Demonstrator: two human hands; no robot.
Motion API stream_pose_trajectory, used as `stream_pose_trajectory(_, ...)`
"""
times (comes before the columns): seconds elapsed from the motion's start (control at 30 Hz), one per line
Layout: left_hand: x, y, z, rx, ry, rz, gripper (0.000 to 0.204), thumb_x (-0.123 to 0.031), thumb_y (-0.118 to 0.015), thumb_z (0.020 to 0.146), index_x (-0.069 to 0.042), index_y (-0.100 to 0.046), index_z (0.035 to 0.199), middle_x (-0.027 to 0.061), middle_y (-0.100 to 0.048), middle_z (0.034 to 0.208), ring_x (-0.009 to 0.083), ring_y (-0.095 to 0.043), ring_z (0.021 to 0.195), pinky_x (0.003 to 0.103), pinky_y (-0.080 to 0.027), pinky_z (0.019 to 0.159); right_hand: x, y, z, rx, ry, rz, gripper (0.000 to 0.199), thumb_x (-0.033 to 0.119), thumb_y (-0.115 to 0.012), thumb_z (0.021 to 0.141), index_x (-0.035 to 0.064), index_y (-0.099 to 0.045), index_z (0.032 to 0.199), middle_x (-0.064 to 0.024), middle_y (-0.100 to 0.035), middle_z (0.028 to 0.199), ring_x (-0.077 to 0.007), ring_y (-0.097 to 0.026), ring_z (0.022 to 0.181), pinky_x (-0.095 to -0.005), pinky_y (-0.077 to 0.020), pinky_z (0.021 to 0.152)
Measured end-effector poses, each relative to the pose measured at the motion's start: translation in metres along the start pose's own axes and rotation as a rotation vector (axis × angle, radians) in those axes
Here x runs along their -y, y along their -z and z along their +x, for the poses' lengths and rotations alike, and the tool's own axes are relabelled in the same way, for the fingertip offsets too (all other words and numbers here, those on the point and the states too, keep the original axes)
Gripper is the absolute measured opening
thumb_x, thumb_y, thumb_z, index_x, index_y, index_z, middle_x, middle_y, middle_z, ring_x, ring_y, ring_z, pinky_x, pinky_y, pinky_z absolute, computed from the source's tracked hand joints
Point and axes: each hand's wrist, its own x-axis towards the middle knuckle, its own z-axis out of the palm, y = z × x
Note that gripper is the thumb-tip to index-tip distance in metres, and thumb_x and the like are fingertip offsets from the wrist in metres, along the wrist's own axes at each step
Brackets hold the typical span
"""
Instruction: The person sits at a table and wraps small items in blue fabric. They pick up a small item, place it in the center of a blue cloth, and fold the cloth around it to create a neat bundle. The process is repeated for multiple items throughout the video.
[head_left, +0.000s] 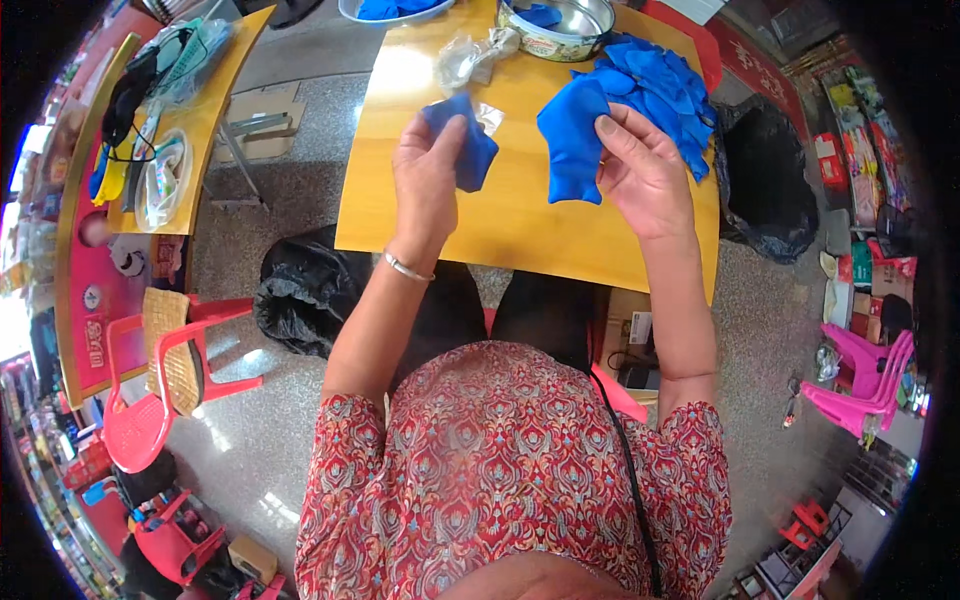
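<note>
My left hand (428, 170), with a bangle at the wrist, pinches a small blue cloth piece (474, 158) above the wooden table (400, 215). In my right hand (645, 170) is a second blue cloth piece (573, 140), larger in view, hanging flat between thumb and fingers. The two pieces are apart from each other. Beyond my right hand, a heap of similar blue cloth pieces (650, 85) covers the table's far right corner. A crumpled clear plastic bag (472, 60) and a small shiny wrapper (490, 118) lie past my left hand.
At the far edge stand a round metal tin (560, 42) and a white basin (395, 14), both with blue pieces inside. A black-lined bin (768, 180) is right of the table. A cluttered side table (200, 130) and a red chair (140, 425) stand left.
</note>
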Motion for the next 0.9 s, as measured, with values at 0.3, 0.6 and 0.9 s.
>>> stream_pose_trajectory(0.3, 0.037, -0.020, -0.004, 0.012, -0.816, 1.229, 0.045, -0.012, -0.070, 0.080, 0.003, -0.049, 0.117, 0.0162, -0.059, 0.105, 0.0266, -0.059, 0.093, 0.035, -0.047, 0.083, -0.032, 0.042, -0.004, -0.107, 0.100, -0.070, 0.016, 0.011, -0.070, 0.082, 0.0025, -0.064, 0.094, -0.0015, -0.065, 0.082, -0.0061, -0.059, 0.070, -0.0204, -0.0486, 0.061)
stream_pose_trajectory(0.6, 0.016, -0.034, -0.047, 0.140, 0.287, 0.016, 0.021, -0.018, -0.057, 0.093, -0.003, -0.056, 0.106, 0.0039, -0.061, 0.089, 0.0108, -0.057, 0.075, 0.027, -0.048, 0.070, -0.055, 0.027, -0.014, -0.064, 0.139, -0.321, 0.015, 0.012, -0.069, 0.084, 0.0006, -0.064, 0.092, -0.0035, -0.065, 0.081, -0.0090, -0.061, 0.072, -0.0216, -0.0490, 0.063)
stream_pose_trajectory(0.9, 0.013, -0.025, -0.053, 0.080, 0.496, -0.362, 0.017, -0.018, -0.058, 0.091, -0.005, -0.057, 0.101, 0.0039, -0.063, 0.086, 0.0161, -0.059, 0.070, 0.035, -0.051, 0.068, -0.050, 0.025, -0.035, -0.033, 0.177, -0.341, 0.017, 0.014, -0.065, 0.088, -0.0007, -0.063, 0.096, -0.0037, -0.064, 0.083, -0.0092, -0.061, 0.078, -0.0220, -0.0485, 0.068)
